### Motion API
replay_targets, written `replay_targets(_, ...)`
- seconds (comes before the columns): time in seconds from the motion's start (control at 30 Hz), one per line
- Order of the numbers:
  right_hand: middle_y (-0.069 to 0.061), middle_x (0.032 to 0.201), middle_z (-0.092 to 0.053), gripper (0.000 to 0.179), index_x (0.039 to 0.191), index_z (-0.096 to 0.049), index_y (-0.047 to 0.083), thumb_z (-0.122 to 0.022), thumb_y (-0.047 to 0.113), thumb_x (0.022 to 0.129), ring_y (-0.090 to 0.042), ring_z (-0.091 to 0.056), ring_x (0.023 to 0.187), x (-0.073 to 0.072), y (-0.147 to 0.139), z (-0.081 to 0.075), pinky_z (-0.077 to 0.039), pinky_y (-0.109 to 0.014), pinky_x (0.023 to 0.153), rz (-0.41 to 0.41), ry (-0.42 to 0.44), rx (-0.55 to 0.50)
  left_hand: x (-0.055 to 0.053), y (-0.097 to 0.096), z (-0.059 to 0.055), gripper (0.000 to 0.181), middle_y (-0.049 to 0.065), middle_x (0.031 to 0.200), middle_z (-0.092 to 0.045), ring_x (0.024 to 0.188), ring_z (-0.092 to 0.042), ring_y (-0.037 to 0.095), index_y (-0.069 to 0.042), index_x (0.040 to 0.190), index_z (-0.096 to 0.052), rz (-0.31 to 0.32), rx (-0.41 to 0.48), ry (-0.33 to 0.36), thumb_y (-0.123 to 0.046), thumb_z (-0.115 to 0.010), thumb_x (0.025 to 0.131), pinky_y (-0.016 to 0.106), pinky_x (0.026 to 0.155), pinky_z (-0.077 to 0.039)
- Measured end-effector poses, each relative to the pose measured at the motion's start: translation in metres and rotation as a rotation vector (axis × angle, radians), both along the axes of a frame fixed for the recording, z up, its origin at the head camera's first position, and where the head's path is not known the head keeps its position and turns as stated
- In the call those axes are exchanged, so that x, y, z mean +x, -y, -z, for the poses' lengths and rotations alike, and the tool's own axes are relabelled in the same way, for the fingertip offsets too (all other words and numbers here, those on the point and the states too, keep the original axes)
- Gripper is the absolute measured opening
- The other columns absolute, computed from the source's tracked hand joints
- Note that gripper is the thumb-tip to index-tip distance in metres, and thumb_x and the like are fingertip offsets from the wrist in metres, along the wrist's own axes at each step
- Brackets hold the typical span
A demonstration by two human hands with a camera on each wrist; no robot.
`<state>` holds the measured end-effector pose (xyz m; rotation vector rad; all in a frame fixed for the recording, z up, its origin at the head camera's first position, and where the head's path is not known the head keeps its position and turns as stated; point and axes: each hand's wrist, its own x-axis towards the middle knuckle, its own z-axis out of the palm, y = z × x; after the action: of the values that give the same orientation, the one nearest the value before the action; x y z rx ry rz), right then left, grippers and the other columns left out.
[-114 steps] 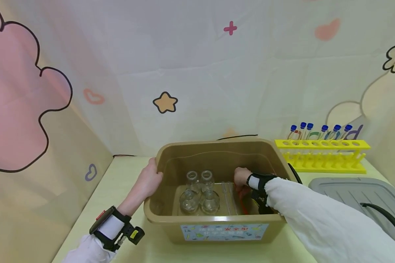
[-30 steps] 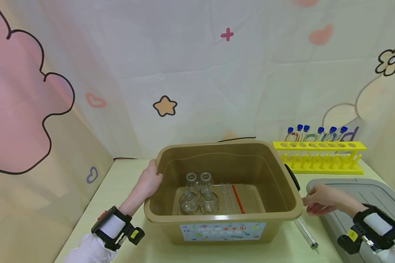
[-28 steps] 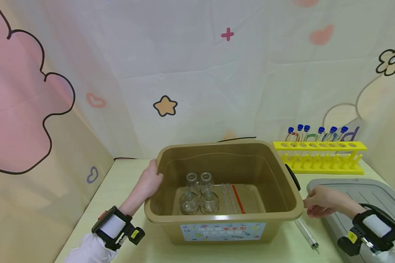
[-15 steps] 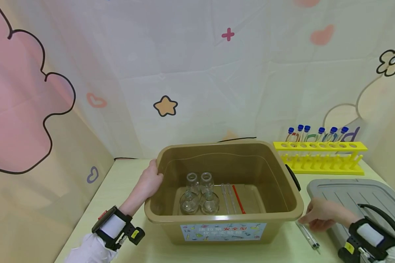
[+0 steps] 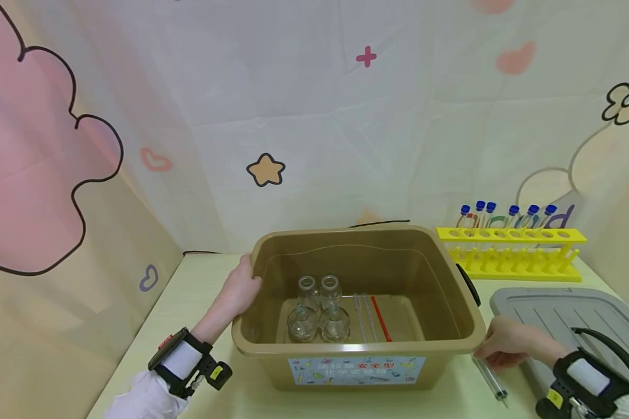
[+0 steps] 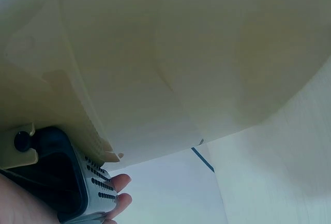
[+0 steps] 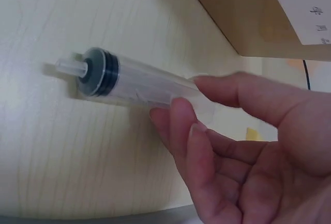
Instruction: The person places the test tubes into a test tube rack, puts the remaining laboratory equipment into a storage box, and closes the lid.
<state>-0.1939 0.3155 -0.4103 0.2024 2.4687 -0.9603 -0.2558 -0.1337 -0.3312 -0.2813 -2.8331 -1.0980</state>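
My left hand (image 5: 241, 286) grips the brown plastic bin (image 5: 346, 349) at its left side; in the left wrist view its fingers (image 6: 121, 182) curl round a dark handle (image 6: 77, 182). Outside the bin's right wall, my right hand (image 5: 513, 342) pinches a clear syringe (image 5: 490, 381) between thumb and fingers. The right wrist view shows the syringe (image 7: 139, 81) lying along the tabletop, its black plunger seal and nozzle pointing away from the hand. Inside the bin are several glass vessels (image 5: 335, 323), two clear thin rods or droppers (image 5: 365, 317) and a red stick (image 5: 381, 319).
A yellow rack (image 5: 511, 235) holding several blue-capped test tubes (image 5: 513, 210) stands behind on the right. The grey lid (image 5: 555, 302) with a black handle (image 5: 613, 346) lies right of the bin, beneath my right forearm. A patterned cloth wall (image 5: 320, 145) closes off the back.
My right hand was inside the bin at the red stick 3.8 seconds ago. It came out to the right, then moved down and slightly left onto the syringe. My left hand stayed put.
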Motion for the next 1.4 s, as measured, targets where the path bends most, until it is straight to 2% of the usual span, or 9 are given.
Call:
replay_targets(0.13,-0.004,0.054,-0.055,0.012,0.067,-0.062,0.0,-0.066,0.006,0.076,-0.008,-0.05,0.044,-0.001,-0.005,-0.005,-0.043,-0.019,0.045,-0.013,0.0,-0.079,0.0,-0.001,0.0,0.044,0.03,0.105,-0.051,0.091,-0.052,0.037,0.016,0.123,-0.031,0.0,0.005,-0.002,0.002,-0.04,0.083,0.046,0.075,-0.043)
replay_targets(0.27,-0.004,0.053,-0.055,0.017,0.063,-0.061,0.001,-0.065,0.01,0.076,-0.008,-0.05,0.045,-0.005,-0.013,-0.024,-0.043,-0.02,0.046,-0.043,-0.046,-0.079,-0.001,-0.002,-0.001,0.044,0.03,0.105,-0.051,0.091,-0.053,0.037,0.016,0.123,-0.031,-0.001,0.003,0.005,0.002,-0.04,0.083,0.045,0.075,-0.043)
replay_targets(0.4,-0.003,0.055,-0.055,0.021,0.066,-0.063,0.002,-0.067,0.018,0.078,-0.01,-0.051,0.046,-0.015,-0.021,-0.057,-0.045,-0.021,0.048,-0.053,-0.089,-0.02,-0.001,-0.002,-0.001,0.044,0.03,0.105,-0.051,0.092,-0.053,0.037,0.016,0.124,-0.031,-0.001,0.0,0.01,0.002,-0.04,0.083,0.046,0.075,-0.043)
replay_targets(0.6,-0.006,0.062,-0.057,0.029,0.094,-0.062,-0.006,-0.066,0.02,0.081,-0.017,-0.056,0.051,-0.029,-0.025,-0.108,-0.047,-0.024,0.053,-0.063,-0.134,-0.065,-0.001,-0.002,-0.001,0.043,0.03,0.105,-0.051,0.092,-0.052,0.037,0.016,0.123,-0.031,-0.002,0.002,0.008,0.002,-0.04,0.083,0.046,0.076,-0.043)
replay_targets(0.77,-0.004,0.064,-0.058,0.028,0.086,-0.065,-0.003,-0.064,0.025,0.083,-0.015,-0.055,0.054,-0.043,-0.015,-0.147,-0.046,-0.022,0.053,-0.096,-0.157,-0.002,-0.001,-0.001,-0.001,0.044,0.03,0.105,-0.051,0.093,-0.052,0.037,0.016,0.123,-0.032,-0.005,0.003,0.001,0.002,-0.04,0.082,0.046,0.077,-0.042)
replay_targets(0.9,-0.005,0.066,-0.059,0.03,0.088,-0.066,-0.004,-0.063,0.026,0.083,-0.017,-0.056,0.059,-0.052,0.005,-0.17,-0.048,-0.024,0.058,-0.114,-0.19,-0.019,-0.001,0.0,0.0,0.044,0.029,0.105,-0.051,0.092,-0.052,0.037,0.016,0.123,-0.032,-0.01,0.001,0.005,0.002,-0.04,0.083,0.046,0.076,-0.042)
replay_targets(1.13,-0.006,0.067,-0.06,0.031,0.091,-0.066,-0.006,-0.061,0.024,0.084,-0.018,-0.057,0.062,-0.064,0.054,-0.187,-0.049,-0.027,0.062,-0.199,-0.25,-0.056,-0.001,0.001,0.0,0.044,0.031,0.105,-0.051,0.093,-0.052,0.037,0.016,0.123,-0.031,-0.005,-0.003,-0.001,0.002,-0.04,0.083,0.046,0.077,-0.042)
replay_targets(1.3,-0.007,0.068,-0.06,0.032,0.093,-0.065,-0.007,-0.061,0.023,0.085,-0.021,-0.058,0.064,-0.075,0.091,-0.19,-0.05,-0.03,0.066,-0.252,-0.263,-0.041,-0.001,0.001,0.0,0.044,0.031,0.105,-0.051,0.093,-0.052,0.038,0.016,0.123,-0.032,-0.011,-0.001,-0.01,0.002,-0.041,0.082,0.046,0.077,-0.042)
replay_targets(1.4,-0.007,0.066,-0.06,0.029,0.085,-0.065,-0.007,-0.062,0.022,0.083,-0.019,-0.059,0.062,-0.08,0.109,-0.187,-0.05,-0.031,0.065,-0.258,-0.251,-0.023,-0.001,0.0,0.0,0.043,0.03,0.104,-0.052,0.092,-0.053,0.037,0.015,0.122,-0.032,-0.006,0.007,-0.003,0.002,-0.041,0.083,0.046,0.076,-0.042)
